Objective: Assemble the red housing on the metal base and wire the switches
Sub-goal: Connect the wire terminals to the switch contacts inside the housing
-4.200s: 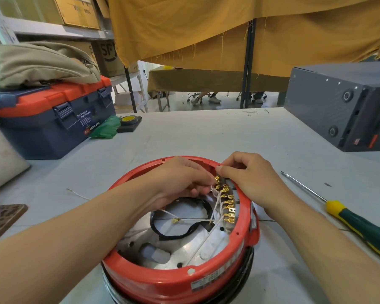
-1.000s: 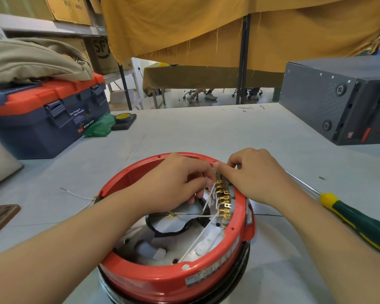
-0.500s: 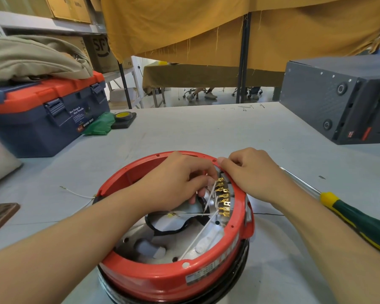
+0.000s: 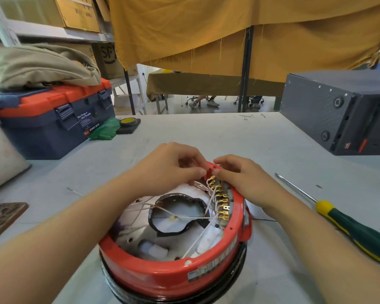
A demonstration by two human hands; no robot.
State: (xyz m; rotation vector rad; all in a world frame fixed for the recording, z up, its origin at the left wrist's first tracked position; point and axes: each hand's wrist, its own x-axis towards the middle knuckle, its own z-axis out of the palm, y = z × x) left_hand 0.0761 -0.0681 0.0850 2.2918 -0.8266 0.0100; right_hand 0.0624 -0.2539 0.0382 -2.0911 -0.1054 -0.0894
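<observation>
Both hands have shifted to the red housing [image 4: 162, 275] far rim, left hand [image 4: 171, 165] and right hand [image 4: 244, 178] grips pinched there.

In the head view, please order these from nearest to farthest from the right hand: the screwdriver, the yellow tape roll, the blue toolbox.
Measured from the right hand:
1. Screwdriver, on the table just to its right.
2. Yellow tape roll, far-left on the table, beyond the left hand.
3. Blue toolbox, farther left, at the table's edge.
</observation>
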